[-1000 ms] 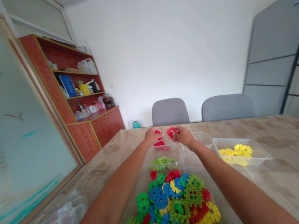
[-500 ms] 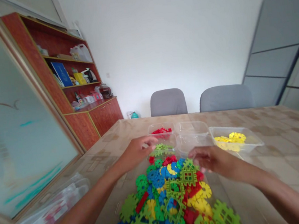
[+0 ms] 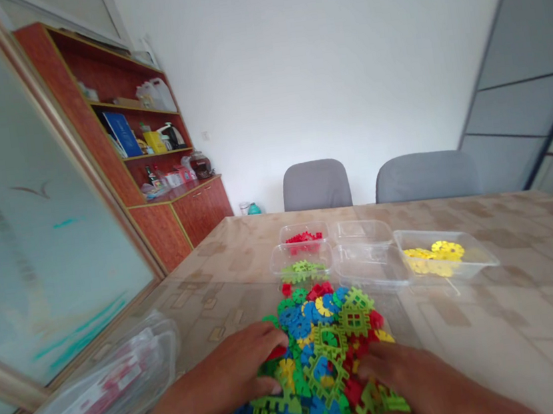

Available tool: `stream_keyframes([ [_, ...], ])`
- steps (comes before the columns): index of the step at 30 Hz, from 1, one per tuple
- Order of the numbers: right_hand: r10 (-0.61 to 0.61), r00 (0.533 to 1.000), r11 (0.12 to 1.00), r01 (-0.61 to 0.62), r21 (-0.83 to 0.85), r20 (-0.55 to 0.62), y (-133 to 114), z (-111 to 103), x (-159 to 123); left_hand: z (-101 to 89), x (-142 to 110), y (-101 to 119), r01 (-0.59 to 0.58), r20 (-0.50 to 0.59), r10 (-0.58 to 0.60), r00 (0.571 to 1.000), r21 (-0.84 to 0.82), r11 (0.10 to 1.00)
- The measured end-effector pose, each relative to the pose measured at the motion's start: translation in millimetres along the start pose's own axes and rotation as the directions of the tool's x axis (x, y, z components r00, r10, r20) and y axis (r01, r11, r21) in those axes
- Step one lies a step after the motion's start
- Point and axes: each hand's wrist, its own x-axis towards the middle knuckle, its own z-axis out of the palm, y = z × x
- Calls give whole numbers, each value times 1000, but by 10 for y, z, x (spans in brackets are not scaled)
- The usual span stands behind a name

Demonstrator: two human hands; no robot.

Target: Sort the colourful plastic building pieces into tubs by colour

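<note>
A heap of plastic building pieces point(image 3: 320, 363) lies on the table before me: blue, green and yellow notched discs, red blocks and green lattice squares. My left hand point(image 3: 245, 365) rests at the heap's left side, thumb and fingers apart, its fingertips over a red strip point(image 3: 277, 352). On the right side, my right hand point(image 3: 408, 379) reaches down onto red, yellow and green pieces, its thumb spread from the fingers. Some fingertips of the right hand are hidden among the pieces. I see nothing lifted in either hand.
Past the heap stand clear tubs: one with red pieces point(image 3: 304, 238), one with green pieces point(image 3: 303, 271), two with nothing visible inside, and a larger tub point(image 3: 479, 262) with yellow discs. A plastic bag point(image 3: 102, 389) lies at left. Two grey chairs point(image 3: 315, 185) stand beyond the table.
Both hands have come back toward me and down onto the heap, from near the tubs and the heap's far right edge. The view has shifted slightly.
</note>
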Motion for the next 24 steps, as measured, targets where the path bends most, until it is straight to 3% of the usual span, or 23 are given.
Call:
stream_keyframes([
  [5, -87, 996, 995, 87, 41, -7, 123, -69, 112, -36, -24, -28, -8, 16, 10, 1000, -82, 997],
  [10, -14, 998, 999, 16, 37, -54, 263, -178, 28, 8, 22, -21, -28, -84, 24, 996, -43, 999],
  [14, 59, 997, 995, -56, -79, 40, 360, -33, 27, 130, 114, 108, -96, -176, 92, 980, -15, 995],
  [16, 82, 995, 989, -74, -131, 58, 385, 84, 72, 185, 146, 194, -137, -139, 136, 981, 2, 991],
  [19, 17, 1000, 992, -15, -124, 17, 370, 162, 91, 214, 166, 311, -191, -38, 192, 981, 13, 981],
  [24, -63, 998, 998, 63, -22, 32, 205, -150, -132, 136, 156, 422, -235, -39, 234, 971, -18, 972],
])
